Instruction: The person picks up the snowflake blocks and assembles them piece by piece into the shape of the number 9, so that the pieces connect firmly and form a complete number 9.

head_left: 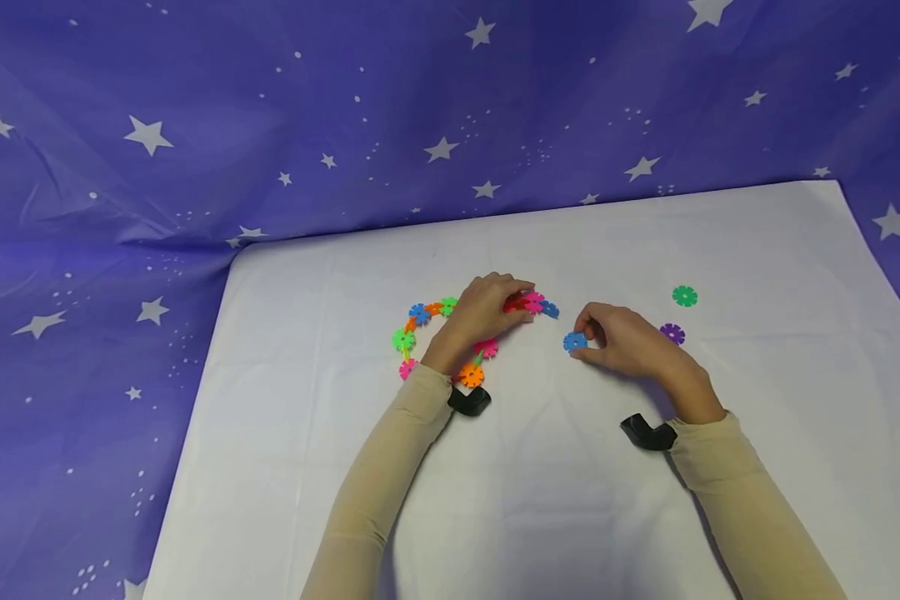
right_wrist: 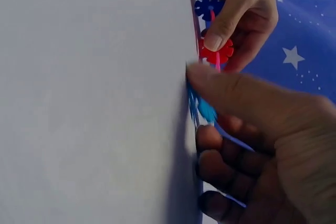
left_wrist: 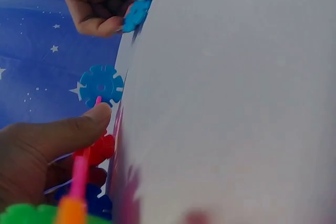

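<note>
A curved chain of interlocking plastic snowflake discs [head_left: 403,340] in several colours lies on the white-covered table, partly hidden under my left forearm. My left hand [head_left: 482,310] pinches the chain near its right end, thumb at a red disc [right_wrist: 224,52]. Beyond those fingers come a pink disc [head_left: 534,301] and, at the tip, a blue disc [left_wrist: 101,85]. To the right, my right hand [head_left: 630,342] holds a loose blue snowflake disc [head_left: 574,342] between thumb and fingers. A small gap separates this disc from the chain's blue end.
A green disc [head_left: 685,296] and a purple disc [head_left: 672,334] lie loose beyond the right hand. Black wrist pieces [head_left: 648,432] stick out from both sleeves. Behind the table [head_left: 270,500] hangs a purple cloth [head_left: 390,108] with white stars.
</note>
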`<state>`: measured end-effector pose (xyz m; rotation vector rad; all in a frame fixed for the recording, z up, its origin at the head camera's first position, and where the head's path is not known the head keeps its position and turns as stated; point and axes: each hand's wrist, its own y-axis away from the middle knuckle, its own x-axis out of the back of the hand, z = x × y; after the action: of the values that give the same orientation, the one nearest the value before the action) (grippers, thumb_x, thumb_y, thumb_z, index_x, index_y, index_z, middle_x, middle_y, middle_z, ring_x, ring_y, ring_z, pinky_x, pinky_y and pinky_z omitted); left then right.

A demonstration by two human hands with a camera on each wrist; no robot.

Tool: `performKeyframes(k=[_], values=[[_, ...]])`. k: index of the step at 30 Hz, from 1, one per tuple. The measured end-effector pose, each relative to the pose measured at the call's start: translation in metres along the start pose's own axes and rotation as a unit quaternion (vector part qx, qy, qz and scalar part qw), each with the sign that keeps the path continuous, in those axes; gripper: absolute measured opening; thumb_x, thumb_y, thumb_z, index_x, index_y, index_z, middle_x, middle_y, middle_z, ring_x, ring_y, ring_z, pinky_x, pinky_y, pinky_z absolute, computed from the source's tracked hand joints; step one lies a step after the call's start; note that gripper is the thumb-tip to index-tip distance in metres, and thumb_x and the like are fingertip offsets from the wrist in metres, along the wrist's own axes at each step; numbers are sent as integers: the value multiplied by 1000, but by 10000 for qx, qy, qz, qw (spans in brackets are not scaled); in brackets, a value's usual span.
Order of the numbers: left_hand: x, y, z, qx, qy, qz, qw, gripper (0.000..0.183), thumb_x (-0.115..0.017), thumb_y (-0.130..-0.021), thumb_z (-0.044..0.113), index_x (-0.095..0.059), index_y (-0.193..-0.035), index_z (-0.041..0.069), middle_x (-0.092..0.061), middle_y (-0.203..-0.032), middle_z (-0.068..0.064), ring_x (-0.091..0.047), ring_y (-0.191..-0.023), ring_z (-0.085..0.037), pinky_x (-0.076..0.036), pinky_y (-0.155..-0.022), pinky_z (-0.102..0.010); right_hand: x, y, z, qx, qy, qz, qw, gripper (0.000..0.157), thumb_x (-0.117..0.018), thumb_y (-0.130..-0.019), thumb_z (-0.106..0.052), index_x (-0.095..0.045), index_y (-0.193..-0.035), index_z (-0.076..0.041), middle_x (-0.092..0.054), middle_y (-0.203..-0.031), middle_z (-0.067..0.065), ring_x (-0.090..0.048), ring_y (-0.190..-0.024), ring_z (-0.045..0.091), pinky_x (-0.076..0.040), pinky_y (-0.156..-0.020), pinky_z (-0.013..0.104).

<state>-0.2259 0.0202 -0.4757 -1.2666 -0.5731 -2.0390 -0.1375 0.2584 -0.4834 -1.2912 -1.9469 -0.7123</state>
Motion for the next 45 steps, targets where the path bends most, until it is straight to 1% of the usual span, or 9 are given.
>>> performKeyframes(k=[5,8,12,14,17,21,29,40,45], values=[[9,10,-1,-65,-136,-207,9997,53,-74,-87,37,-60,-135,17,-65,-114,0,-55,-100,-17,-42,-90,-33,-1,-3,4,-71,-518,282,9982,28,-76,-85,-10,-57,-103,-2,-56,-79,4,-48,-69,16,-40,-61,24],[20,18,1,-105,-212,-348,9991,53,-73,-88,37,-60,-135,18,-62,-121,-1,-54,-107,-18,-41,-96,-34,-3,-5,6,-314,-1063,358,9932,28,-73,-88,-11,-57,-109,-1,-58,-81,6,-51,-67,16,-43,-60,23],[30,15,10,-111,-157,-413,9990,45,-71,-90,37,-64,-131,20,-61,-124,-1,-55,-113,-19,-41,-99,-36,-4,-7,9,-668,-2201,281,9728,33,-69,-92,-12,-55,-119,1,-61,-83,13,-59,-62,18,-50,-61,22],[27,10,15,-143,-67,-415,9990,41,-69,-91,37,-65,-129,22,-61,-123,-1,-55,-114,-19,-41,-100,-36,-6,-8,9,-771,-2745,228,9582,36,-67,-93,-12,-54,-123,3,-62,-83,15,-61,-59,19,-51,-60,23],[18,-1,20,-163,68,-419,9990,36,-66,-93,36,-67,-127,24,-61,-124,0,-55,-115,-18,-42,-101,-34,-8,-8,7,-853,-3159,173,9448,39,-66,-94,-16,-54,-126,3,-63,-81,16,-59,-56,17,-50,-55,25],[5,-9,23,-82,172,-315,9993,29,-66,-94,33,-70,-123,26,-62,-122,2,-56,-113,-16,-44,-97,-31,-11,-8,6,-802,-3390,169,9372,40,-64,-95,-16,-53,-127,5,-65,-80,18,-58,-54,18,-49,-50,29],[-8,-10,19,-91,373,183,9991,24,-67,-93,31,-74,-115,22,-64,-112,3,-56,-103,-13,-47,-88,-27,-12,-9,11,-887,-3725,278,9234,38,-63,-96,-15,-52,-127,5,-65,-80,12,-61,-57,17,-52,-55,29],[-13,-10,16,-318,525,517,9968,18,-68,-92,29,-76,-106,19,-65,-107,2,-56,-98,-13,-46,-85,-24,-18,-11,9,-821,-4140,546,9049,41,-66,-94,-12,-51,-125,11,-68,-81,6,-66,-62,13,-56,-57,29],[-15,-11,14,-291,753,615,9948,17,-70,-91,29,-77,-102,17,-67,-103,1,-59,-97,-14,-46,-86,-26,-26,-14,5,-794,-4296,924,8948,39,-67,-92,-5,-51,-121,15,-66,-79,4,-68,-61,11,-57,-60,27]])
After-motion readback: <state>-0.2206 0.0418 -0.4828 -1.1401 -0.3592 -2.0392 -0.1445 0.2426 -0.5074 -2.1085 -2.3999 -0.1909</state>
